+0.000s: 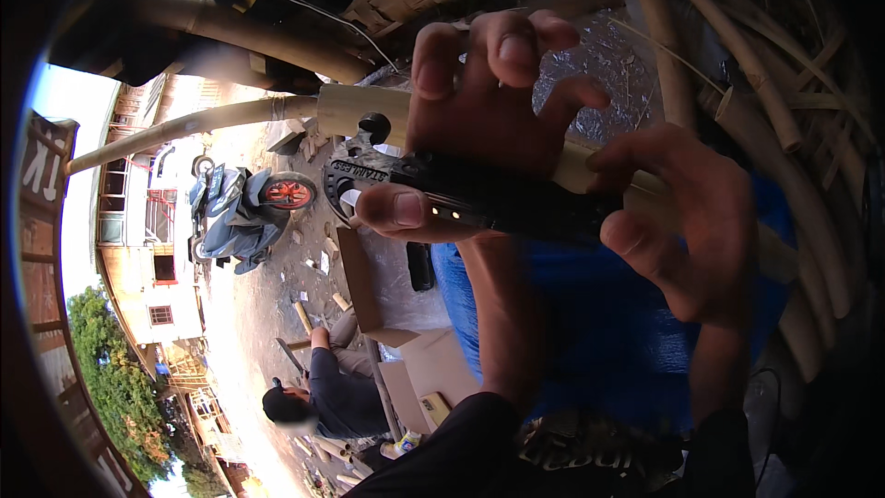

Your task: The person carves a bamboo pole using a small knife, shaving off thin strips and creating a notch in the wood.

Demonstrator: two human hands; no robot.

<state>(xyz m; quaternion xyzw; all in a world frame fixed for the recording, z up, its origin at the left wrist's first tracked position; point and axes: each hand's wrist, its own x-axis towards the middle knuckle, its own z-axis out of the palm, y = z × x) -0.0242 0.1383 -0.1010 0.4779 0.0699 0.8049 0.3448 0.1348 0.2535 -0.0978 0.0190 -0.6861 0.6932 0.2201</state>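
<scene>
My left fingers (394, 208) grip a black tool (493, 194) before me, likely light and stiff, best held by its handle (544, 209); whether my right fingers (638, 238) clasp its end, I cannot tell

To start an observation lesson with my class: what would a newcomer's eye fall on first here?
First, probably the long black tool near the centre, held in the left hand, with the right hand at its other end. Next, bright blue material stands out below the hands. To the left, a motorbike with an orange wheel appears turned sideways.
</scene>
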